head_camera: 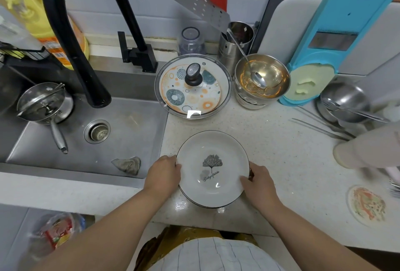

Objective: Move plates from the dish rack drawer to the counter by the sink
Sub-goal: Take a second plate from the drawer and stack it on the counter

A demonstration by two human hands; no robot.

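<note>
While both hands grip it, white plate (213,169) shows ginkgo print.

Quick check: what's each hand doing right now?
Left hand: gripping left rim of the white ginkgo-leaf plate stack.
Right hand: gripping the stack's right rim.

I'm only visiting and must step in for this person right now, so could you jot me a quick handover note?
Left hand: gripping the left rim of the ginkgo plates.
Right hand: gripping the right rim.
Plates: a small stack, over the counter just right of the sink, near its front edge.
Done: this stack has reached the counter.
Left: let go; the dish rack drawer is out of view, so check it for more.
</note>
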